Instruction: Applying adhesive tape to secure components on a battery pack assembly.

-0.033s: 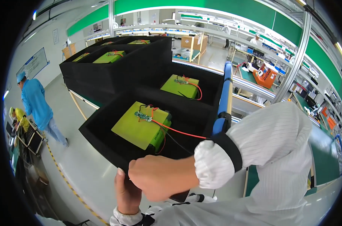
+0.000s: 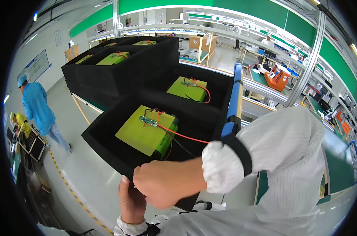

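A black divided box [image 2: 98, 138] stands in front of me. In its near compartment lies a yellow-green battery pack [image 2: 136, 135] with a small circuit board on top and red and black wires. A second, similar battery pack [image 2: 180, 89] sits in the compartment behind. My right hand [image 2: 166, 181] is closed in a fist at the box's near edge, its fingertips hidden. Just left of and below it, my left hand [image 2: 132, 202] holds the same edge, thumb up, its other fingers largely hidden. The red wire runs towards my right cuff.
Another black divided box [image 2: 96, 80] with several battery packs stands behind on the left. A blue-padded rail [image 2: 234, 100] runs along the right side. A person in blue [image 2: 39, 106] is on the left, beyond a striped floor line. Workbenches fill the right background.
Both hands keep nearly the same pose at the box edge. The box and my hands appear very slightly higher in the picture.
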`<state>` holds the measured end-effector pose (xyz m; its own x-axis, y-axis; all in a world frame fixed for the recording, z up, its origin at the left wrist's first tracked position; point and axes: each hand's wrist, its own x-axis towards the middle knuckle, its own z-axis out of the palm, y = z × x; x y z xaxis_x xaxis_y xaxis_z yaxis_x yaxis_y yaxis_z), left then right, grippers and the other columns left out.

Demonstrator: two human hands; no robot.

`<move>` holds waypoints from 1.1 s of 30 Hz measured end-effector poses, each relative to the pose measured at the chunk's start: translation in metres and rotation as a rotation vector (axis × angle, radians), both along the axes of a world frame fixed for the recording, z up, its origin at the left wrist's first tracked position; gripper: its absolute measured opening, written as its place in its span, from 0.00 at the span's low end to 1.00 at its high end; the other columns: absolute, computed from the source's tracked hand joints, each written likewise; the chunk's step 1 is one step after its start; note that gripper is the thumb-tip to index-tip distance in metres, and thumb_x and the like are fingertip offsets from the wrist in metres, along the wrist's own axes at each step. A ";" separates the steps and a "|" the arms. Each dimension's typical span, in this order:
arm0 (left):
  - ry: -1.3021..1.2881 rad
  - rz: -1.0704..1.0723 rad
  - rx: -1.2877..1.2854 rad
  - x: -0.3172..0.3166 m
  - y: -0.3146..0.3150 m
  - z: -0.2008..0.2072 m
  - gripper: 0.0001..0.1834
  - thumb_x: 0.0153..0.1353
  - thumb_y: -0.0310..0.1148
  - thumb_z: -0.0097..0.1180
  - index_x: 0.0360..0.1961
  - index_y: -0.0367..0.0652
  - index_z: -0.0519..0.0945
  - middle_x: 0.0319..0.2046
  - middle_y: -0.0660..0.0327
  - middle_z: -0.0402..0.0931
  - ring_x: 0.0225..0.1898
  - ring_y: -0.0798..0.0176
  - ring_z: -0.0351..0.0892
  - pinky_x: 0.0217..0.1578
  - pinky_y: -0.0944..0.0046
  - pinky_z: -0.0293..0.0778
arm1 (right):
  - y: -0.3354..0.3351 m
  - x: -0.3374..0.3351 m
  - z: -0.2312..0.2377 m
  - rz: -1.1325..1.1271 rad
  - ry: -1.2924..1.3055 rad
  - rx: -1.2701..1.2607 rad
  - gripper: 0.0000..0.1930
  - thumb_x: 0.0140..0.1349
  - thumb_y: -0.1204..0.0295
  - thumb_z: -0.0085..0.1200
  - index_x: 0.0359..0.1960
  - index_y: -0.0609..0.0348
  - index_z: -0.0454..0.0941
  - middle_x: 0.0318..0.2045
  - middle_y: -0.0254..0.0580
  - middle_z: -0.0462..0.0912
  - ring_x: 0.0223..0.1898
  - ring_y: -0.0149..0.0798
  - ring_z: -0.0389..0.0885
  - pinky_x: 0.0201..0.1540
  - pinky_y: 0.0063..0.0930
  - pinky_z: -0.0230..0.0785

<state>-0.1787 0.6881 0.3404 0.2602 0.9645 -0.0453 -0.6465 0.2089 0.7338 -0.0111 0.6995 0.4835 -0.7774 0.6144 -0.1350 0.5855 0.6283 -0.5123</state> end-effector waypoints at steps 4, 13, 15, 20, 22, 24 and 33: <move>0.022 0.105 -0.074 0.003 -0.006 0.009 0.23 0.66 0.53 0.55 0.47 0.44 0.78 0.41 0.62 0.79 0.45 0.61 0.79 0.45 0.56 0.79 | 0.044 0.048 0.086 0.129 -0.404 -0.136 0.22 0.61 0.57 0.54 0.25 0.68 0.80 0.18 0.54 0.78 0.22 0.46 0.80 0.27 0.41 0.69; 0.131 0.389 0.048 0.027 -0.023 0.025 0.36 0.69 0.44 0.50 0.73 0.45 0.54 0.66 0.56 0.63 0.63 0.57 0.68 0.59 0.59 0.70 | 0.268 0.336 0.079 -0.890 -0.511 0.044 0.38 0.45 0.54 0.71 0.54 0.67 0.74 0.44 0.54 0.82 0.42 0.48 0.84 0.36 0.41 0.81; 0.138 0.410 -0.006 0.030 -0.019 0.032 0.35 0.67 0.42 0.50 0.72 0.45 0.55 0.65 0.56 0.63 0.62 0.56 0.69 0.59 0.59 0.70 | 0.288 0.350 0.049 -0.837 -0.345 -0.182 0.40 0.48 0.52 0.71 0.58 0.63 0.72 0.57 0.53 0.75 0.51 0.53 0.80 0.41 0.49 0.82; 0.221 0.540 -0.028 0.054 -0.027 0.058 0.34 0.63 0.37 0.51 0.70 0.46 0.58 0.62 0.55 0.66 0.58 0.56 0.72 0.58 0.59 0.71 | 0.308 0.334 0.023 -0.566 -0.533 0.153 0.25 0.50 0.62 0.68 0.44 0.71 0.81 0.34 0.50 0.85 0.38 0.47 0.86 0.34 0.45 0.81; 0.195 0.617 0.001 0.059 -0.029 0.056 0.36 0.60 0.37 0.52 0.70 0.45 0.58 0.60 0.54 0.67 0.57 0.55 0.72 0.57 0.59 0.72 | 0.313 0.335 0.017 -0.501 -0.499 0.209 0.25 0.49 0.60 0.68 0.39 0.73 0.82 0.33 0.55 0.85 0.37 0.52 0.86 0.35 0.45 0.79; 0.189 0.640 0.021 0.061 -0.039 0.055 0.35 0.60 0.36 0.52 0.69 0.44 0.60 0.60 0.54 0.68 0.57 0.55 0.72 0.57 0.58 0.72 | 0.309 0.331 0.014 -0.327 -0.560 0.488 0.27 0.48 0.57 0.67 0.37 0.74 0.82 0.34 0.62 0.84 0.35 0.58 0.85 0.38 0.44 0.76; 0.041 0.663 -0.117 -0.021 -0.120 0.032 0.28 0.61 0.48 0.52 0.55 0.38 0.76 0.45 0.56 0.82 0.43 0.58 0.81 0.48 0.63 0.76 | 0.258 0.251 0.013 -0.188 -0.328 0.469 0.28 0.43 0.52 0.65 0.18 0.73 0.76 0.17 0.62 0.75 0.22 0.57 0.77 0.27 0.46 0.67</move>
